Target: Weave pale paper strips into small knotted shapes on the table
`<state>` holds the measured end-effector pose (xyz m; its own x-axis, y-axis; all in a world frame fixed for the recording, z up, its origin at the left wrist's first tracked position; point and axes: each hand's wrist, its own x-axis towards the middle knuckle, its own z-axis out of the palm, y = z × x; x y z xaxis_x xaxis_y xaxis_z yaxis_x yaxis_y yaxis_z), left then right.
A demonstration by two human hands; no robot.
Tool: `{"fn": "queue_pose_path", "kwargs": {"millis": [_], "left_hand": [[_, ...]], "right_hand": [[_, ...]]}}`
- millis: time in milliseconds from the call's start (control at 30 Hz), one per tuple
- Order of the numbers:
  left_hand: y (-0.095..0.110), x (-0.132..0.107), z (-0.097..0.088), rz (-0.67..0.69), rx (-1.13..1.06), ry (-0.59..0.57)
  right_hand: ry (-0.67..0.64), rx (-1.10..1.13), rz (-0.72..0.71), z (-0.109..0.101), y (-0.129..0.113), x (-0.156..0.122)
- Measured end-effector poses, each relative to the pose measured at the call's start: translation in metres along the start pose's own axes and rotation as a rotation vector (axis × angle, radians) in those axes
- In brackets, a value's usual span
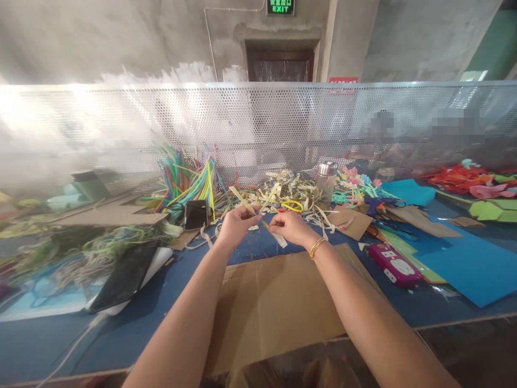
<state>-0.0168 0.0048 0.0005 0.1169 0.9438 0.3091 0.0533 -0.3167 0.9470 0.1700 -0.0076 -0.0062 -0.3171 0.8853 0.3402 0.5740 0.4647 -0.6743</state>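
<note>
My left hand point(236, 223) and my right hand point(288, 226) meet over the blue table, both pinched on a thin green stick wrapped with a pale paper strip point(264, 223). The strip's loose end hangs below my right fingers. My right wrist wears a gold bracelet point(317, 247). Just beyond my hands lies a heap of pale paper strips point(283, 194) with a yellow loop point(293, 205) on it. A brown cardboard sheet point(274, 307) lies flat under my forearms.
A bundle of coloured sticks point(189, 178) and a black phone point(196, 214) sit to the left. A metal flask point(326, 180), paper flowers point(357, 183), a magenta power strip point(396, 264) and blue paper sheets point(468, 264) lie to the right. A perforated metal screen point(258, 118) closes off the back.
</note>
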Motion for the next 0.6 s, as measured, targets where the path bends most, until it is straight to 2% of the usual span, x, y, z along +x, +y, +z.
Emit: {"fn": "queue_pose_path", "kwargs": {"millis": [200,267,400,500,600], "left_hand": [[-0.001,0.001,-0.001,-0.024,-0.015,0.004],[0.001,0.0,0.0,-0.032,-0.053,-0.026],[0.003,-0.002,0.002,-0.05,-0.129,-0.154],[0.004,-0.005,0.005,-0.065,-0.144,-0.206],[0.004,-0.007,0.01,-0.077,-0.15,-0.251]], "right_hand": [[-0.019,0.009,0.014,-0.001,0.004,0.0],[-0.008,0.046,0.038,0.0,0.005,0.001],[0.112,0.284,0.068,0.003,0.005,0.003],[0.194,0.483,0.06,0.003,0.004,0.007],[0.251,0.592,0.053,0.004,0.003,0.01]]}}
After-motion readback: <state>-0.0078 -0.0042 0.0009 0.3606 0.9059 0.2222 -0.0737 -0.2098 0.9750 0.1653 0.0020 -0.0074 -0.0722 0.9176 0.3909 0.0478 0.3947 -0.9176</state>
